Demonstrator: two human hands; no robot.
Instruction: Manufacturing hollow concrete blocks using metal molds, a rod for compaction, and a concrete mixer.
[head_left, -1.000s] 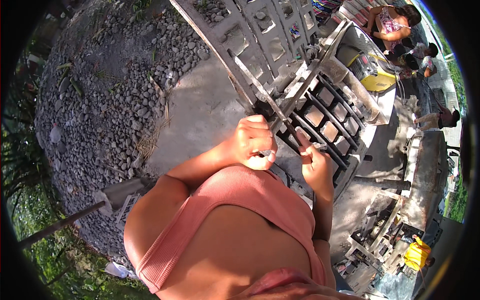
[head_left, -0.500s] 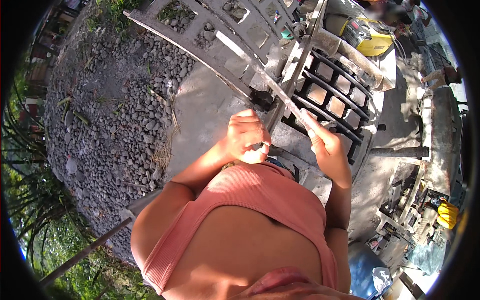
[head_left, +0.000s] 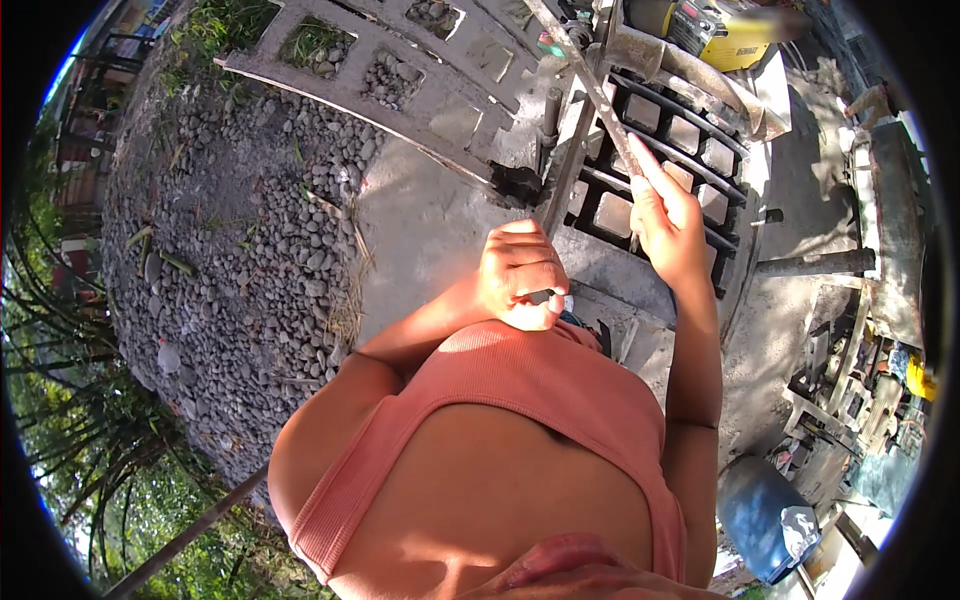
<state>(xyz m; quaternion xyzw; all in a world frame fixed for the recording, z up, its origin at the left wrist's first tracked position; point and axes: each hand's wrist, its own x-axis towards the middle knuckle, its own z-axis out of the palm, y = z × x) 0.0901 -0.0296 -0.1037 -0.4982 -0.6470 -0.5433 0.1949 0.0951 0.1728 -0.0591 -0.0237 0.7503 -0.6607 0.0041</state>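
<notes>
My right hand is closed round the lower end of a long, thin, pale bar, its index finger stretched along it. The bar slants up and to the left, out past the top edge. Beneath it lies a dark metal grid frame with rows of pale square blocks between its bars. In front of my chest, my left hand is curled into a loose fist, with a small gap inside the fingers and nothing visible there. It stays apart from the bar.
A pale lattice frame with square openings lies at the upper left, beside grey pebbles. A yellow box-shaped machine stands at the upper right. A blue drum is at the lower right, near piled scrap.
The bar has swung to a steeper slant, its far end now beyond the top edge. My right hand sits higher and farther right. My left fist has shifted slightly right, still closed.
</notes>
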